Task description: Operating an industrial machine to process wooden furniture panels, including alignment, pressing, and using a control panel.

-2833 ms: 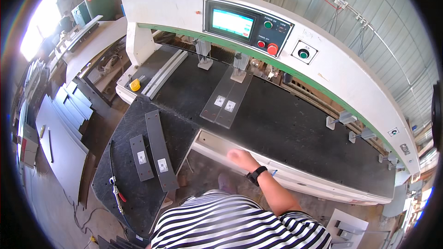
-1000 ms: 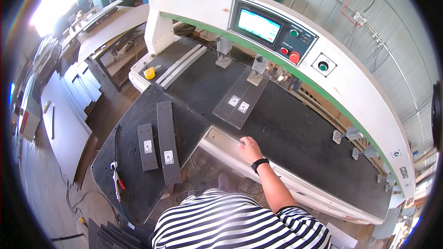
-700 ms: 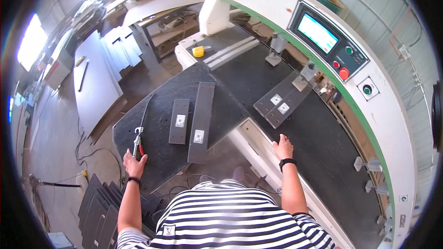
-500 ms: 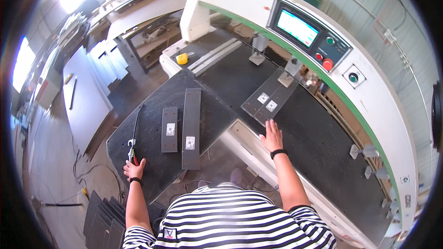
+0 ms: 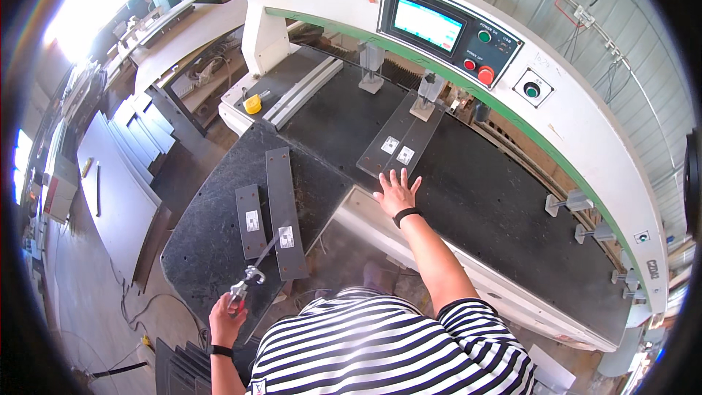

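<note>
The left hand (image 5: 227,318) is closed around an air gun (image 5: 247,281), whose thin nozzle points to 1 o'clock and crosses the long panel (image 5: 281,183) in view. From that hand, the short panel (image 5: 249,201) lies toward 12 o'clock, the long one at 1, both on the black desk (image 5: 212,175). The right hand (image 5: 395,194) is wide, fingers spread, with the paired panels (image 5: 398,128) at its 12 o'clock (whether fingertips touch them, I cannot tell). A clamp (image 5: 424,106) stands at their far end.
</note>
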A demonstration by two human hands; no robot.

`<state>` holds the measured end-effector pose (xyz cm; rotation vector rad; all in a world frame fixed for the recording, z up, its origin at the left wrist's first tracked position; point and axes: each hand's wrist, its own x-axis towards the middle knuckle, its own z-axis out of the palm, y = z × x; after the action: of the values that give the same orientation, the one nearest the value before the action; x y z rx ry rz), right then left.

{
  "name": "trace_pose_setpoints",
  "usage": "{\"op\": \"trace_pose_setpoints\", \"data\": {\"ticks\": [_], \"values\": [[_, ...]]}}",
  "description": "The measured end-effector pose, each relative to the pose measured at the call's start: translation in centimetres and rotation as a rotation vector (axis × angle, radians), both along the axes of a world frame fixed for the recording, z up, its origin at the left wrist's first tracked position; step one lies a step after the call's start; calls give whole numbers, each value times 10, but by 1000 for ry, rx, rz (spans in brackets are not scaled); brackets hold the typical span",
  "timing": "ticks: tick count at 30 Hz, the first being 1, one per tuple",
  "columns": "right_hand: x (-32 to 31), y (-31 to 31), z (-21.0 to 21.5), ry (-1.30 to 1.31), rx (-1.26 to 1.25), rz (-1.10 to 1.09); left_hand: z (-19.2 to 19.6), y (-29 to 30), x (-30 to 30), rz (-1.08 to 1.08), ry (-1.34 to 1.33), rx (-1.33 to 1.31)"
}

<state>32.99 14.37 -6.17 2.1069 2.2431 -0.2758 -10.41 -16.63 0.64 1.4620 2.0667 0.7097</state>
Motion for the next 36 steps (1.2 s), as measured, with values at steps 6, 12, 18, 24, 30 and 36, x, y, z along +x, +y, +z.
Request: {"op": "trace_pose_setpoints", "data": {"ticks": [6, 12, 18, 24, 30, 36], "values": [[-2, 7, 0, 59, -14, 21, 13, 10, 14, -54, 257, -29], [-4, 12, -3, 36, -17, 13, 37, 19, 11, -78, 569, -4], [-2, 18, -4, 30, -29, 40, 36, 24, 0, 154, 543, 28], [2, 22, 4, 31, -144, 52, 42, 26, 7, -113, 567, 85], [3, 22, 2, 53, -149, 74, 41, 33, 19, 91, 273, 77], [1, 22, 6, 54, -129, 74, 42, 31, 21, -104, 397, 97]]}}
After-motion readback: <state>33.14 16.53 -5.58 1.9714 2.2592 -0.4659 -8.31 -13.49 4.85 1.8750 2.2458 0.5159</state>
